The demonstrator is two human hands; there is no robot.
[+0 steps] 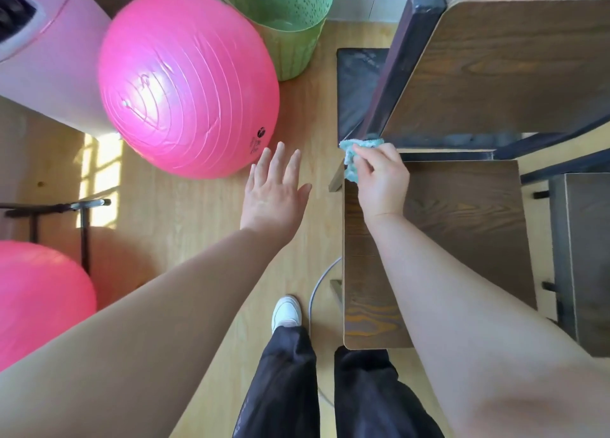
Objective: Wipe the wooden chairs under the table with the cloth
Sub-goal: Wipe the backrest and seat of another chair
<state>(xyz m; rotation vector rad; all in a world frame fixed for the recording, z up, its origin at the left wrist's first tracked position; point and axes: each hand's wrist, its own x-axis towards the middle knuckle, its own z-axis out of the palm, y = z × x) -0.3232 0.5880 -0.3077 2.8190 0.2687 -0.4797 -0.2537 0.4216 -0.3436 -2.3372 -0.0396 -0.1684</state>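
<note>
Seen from above, the right hand [379, 177] pinches a crumpled blue cloth [355, 147] at the far left corner of a wooden chair seat [462, 226], whose length runs back toward the person. The left hand [274, 190] hovers over the floor [198, 223], fingers [279, 153] spread, holding nothing

The chair [462, 233] stands to the right of my feet, just before the bench [511, 68]. My right grip [379, 177] is over the chair's far left corner and pinches the cloth [355, 155] at that corner. My left grip [274, 190] hangs over the floor [185, 213], left of the chair and apart from it. Beyond it sits a ball [188, 84], with a basket [290, 25] behind it to the right. A second ball [39, 299] lies near my left. My shoe [286, 312] is beside a cable [320, 282], left of the chair
</note>
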